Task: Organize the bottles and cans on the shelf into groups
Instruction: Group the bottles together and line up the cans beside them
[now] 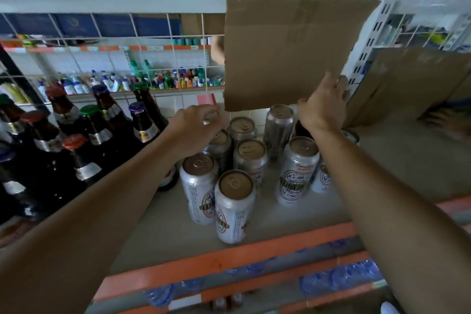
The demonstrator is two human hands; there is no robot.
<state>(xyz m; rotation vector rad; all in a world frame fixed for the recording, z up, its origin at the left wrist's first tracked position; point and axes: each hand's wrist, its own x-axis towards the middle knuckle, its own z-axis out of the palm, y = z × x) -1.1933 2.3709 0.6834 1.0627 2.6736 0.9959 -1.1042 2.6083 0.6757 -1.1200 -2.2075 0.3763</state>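
While the left hand (pixel 196 127) pinches a can (pixel 218 146), the right hand (pixel 322 104) grasps the cardboard's (pixel 293 51) edge.

Cans (pixel 234 205): we see silver, gold tops, red-and-dark crests.
Bottles (pixel 84 132), left of cans: dark brown; red, green, purple caps.
Shelf (pixel 229 260) edge: orange.
Cardboard (pixel 290 51) above cans: plain brown.

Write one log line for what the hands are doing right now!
left hand: over cans | right hand: on cardboard | bottles: grouped left

Can labels (pixel 295 181) blurred, unreadable
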